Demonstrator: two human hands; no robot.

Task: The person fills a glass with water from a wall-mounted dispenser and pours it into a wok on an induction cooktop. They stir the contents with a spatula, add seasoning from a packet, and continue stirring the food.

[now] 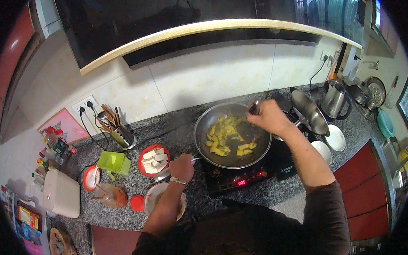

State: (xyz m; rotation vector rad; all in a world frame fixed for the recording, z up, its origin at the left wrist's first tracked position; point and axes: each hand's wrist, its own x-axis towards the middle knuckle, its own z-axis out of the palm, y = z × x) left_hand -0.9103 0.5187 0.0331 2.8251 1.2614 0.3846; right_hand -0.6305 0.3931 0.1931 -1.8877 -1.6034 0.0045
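A steel wok sits on a black induction cooker with lit red digits. Inside it are yellow-green cut vegetable pieces, with a dark spatula blade among them. My right hand, above the wok's right rim, grips the spatula's dark handle. At the wok's lower left, my left hand is closed around the wok handle. Beside that hand stands a red-rimmed plate of white cut pieces. My left forearm partly covers a bowl.
Left of the wok stand a green container, a utensil holder, a jar of red sauce, a red lid and a small red-rimmed bowl. A metal pan, white bowls and a kettle are at right.
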